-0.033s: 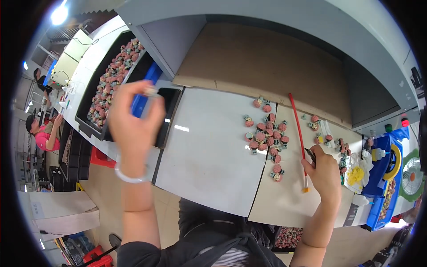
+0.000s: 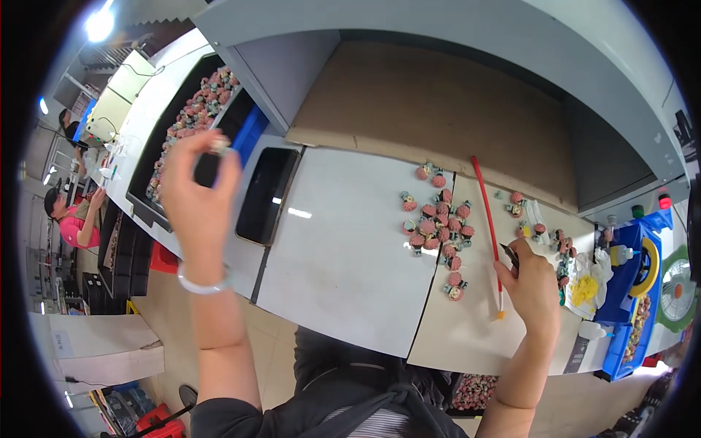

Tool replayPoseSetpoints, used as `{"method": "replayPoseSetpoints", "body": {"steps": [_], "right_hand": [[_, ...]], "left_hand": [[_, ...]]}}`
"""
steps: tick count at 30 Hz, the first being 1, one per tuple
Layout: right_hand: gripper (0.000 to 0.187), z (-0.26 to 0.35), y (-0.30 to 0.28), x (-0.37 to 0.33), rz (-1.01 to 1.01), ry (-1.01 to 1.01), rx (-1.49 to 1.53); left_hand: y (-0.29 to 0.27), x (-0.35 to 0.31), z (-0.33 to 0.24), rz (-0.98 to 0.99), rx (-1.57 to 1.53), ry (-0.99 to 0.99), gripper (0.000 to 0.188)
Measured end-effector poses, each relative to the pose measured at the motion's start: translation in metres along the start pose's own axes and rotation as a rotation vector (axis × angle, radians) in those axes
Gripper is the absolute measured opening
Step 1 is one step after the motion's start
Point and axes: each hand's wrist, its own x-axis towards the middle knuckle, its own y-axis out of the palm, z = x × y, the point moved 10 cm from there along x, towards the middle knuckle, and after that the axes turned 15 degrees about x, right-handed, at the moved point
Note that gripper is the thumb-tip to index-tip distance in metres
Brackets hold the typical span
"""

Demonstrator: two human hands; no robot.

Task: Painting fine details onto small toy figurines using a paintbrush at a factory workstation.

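Observation:
My left hand [image 2: 196, 197] is raised beside the black tray at the left, thumb and fingertips pinching a small pale piece [image 2: 219, 144], slightly blurred. My right hand [image 2: 531, 281] rests over the right part of the table, fingers closed round a thin dark tool [image 2: 509, 252] whose kind is mostly hidden. Right beside those fingers lies a long red-handled paintbrush [image 2: 485, 204] with an orange tip. A loose cluster of small pink-and-grey figurines [image 2: 442, 219] lies left of the brush.
The black tray [image 2: 139, 201] holds many similar figurines. A dark phone [image 2: 267, 193] lies beside it. At the right are more figurines [image 2: 562, 248], yellow-stained wipes [image 2: 584, 288], squeeze bottles [image 2: 593, 330], a blue bin [image 2: 617, 343] and a green fan [image 2: 675, 288]. A grey cabinet [image 2: 453, 102] bounds the far side.
My left hand has shifted left toward the tray with the small piece, uncovering more of the phone. My right hand stays practically in place.

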Motion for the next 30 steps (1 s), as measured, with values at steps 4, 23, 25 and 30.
{"method": "replayPoseSetpoints", "body": {"steps": [4,23,25,30], "right_hand": [[0.027,0.031,-0.006,-0.007,-0.037,-0.082,0.096],[0.021,0.046,0.014,-0.020,-0.030,-0.290,0.191],[0.021,0.048,0.012,-0.019,-0.049,-0.302,0.216],[0.019,0.058,0.010,-0.024,-0.088,-0.335,0.348]], "left_hand": [[-0.023,0.027,0.018,-0.113,0.358,0.115,0.027],[0.195,-0.087,-0.151,0.591,-0.448,0.437,0.017],[0.156,-0.076,-0.148,0.557,-0.535,0.419,0.015],[0.124,-0.120,-0.145,1.110,-1.272,-0.156,0.014]]}}
